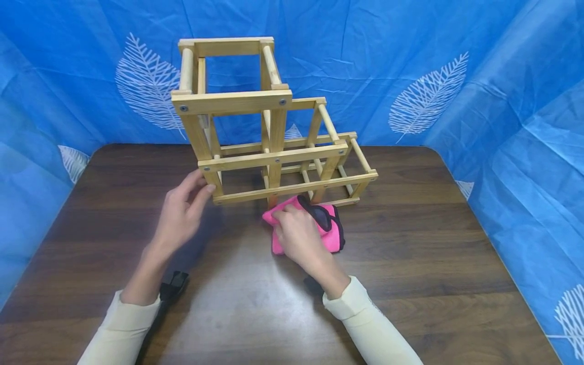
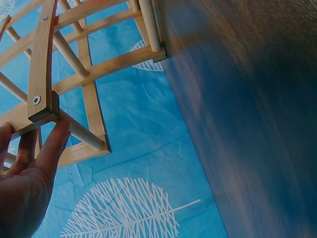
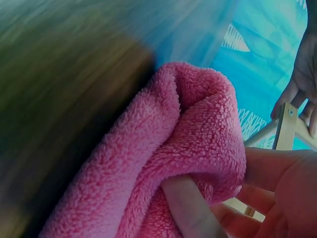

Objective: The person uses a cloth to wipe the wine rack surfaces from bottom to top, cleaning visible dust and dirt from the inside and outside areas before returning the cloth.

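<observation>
Black buckle [image 1: 175, 280] at far left, partly behind the left forearm. Left hand [image 1: 179, 217] next, fingers pinched on the lower left corner of the wooden rack [image 1: 237, 160]. Rack is stepped, tall end left, low end right, in front of a blue curtain [image 1: 356, 66] with white leaf prints. Pink cloth [image 1: 332, 237], dark-edged, bunched on the brown worktop [image 1: 410, 228], just in front of rack. Right hand [image 1: 298, 234] over cloth, fingers clamped on it, one tip tucked under a fold.

Blue fabric [image 1: 356, 76] printed with white leaves [image 1: 429, 99] drapes the upper frame behind a dark wood-grain table [image 1: 433, 228], pale glare [image 1: 232, 304] at lower center.
</observation>
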A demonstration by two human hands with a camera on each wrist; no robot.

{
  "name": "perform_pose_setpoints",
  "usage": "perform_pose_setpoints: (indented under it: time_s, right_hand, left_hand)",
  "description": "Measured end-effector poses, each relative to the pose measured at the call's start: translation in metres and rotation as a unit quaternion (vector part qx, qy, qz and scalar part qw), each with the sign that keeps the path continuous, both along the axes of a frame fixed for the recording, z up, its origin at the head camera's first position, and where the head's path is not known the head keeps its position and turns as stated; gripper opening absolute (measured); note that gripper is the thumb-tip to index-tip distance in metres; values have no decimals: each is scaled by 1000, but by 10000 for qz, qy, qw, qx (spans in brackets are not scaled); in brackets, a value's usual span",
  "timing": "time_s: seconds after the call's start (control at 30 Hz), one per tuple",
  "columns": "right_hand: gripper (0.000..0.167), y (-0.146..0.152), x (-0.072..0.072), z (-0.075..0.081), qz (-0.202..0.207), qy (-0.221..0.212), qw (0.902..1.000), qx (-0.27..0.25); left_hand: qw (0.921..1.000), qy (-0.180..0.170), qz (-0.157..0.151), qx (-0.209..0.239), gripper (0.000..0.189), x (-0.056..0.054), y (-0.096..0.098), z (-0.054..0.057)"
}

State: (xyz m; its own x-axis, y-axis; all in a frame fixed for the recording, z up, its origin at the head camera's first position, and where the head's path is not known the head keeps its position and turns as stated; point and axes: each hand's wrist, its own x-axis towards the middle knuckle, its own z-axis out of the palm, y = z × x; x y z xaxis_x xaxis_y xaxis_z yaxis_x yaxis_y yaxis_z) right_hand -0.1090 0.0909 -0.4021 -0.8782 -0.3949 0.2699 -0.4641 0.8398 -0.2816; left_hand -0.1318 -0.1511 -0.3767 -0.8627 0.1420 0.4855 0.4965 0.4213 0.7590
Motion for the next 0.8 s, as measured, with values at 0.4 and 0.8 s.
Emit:
perform_pose_setpoints:
  time_s: [0.4,0.8]
  right_hand:
    - [12,-7,0,-2,1,138,9999,-40]
    - [22,16,-4,-1,-521,167,9985,47]
  left_hand:
    - [10000,-36,-28,23,38,1,0,1]
    - [10000,-12,-42,3,39,1,-1,2]
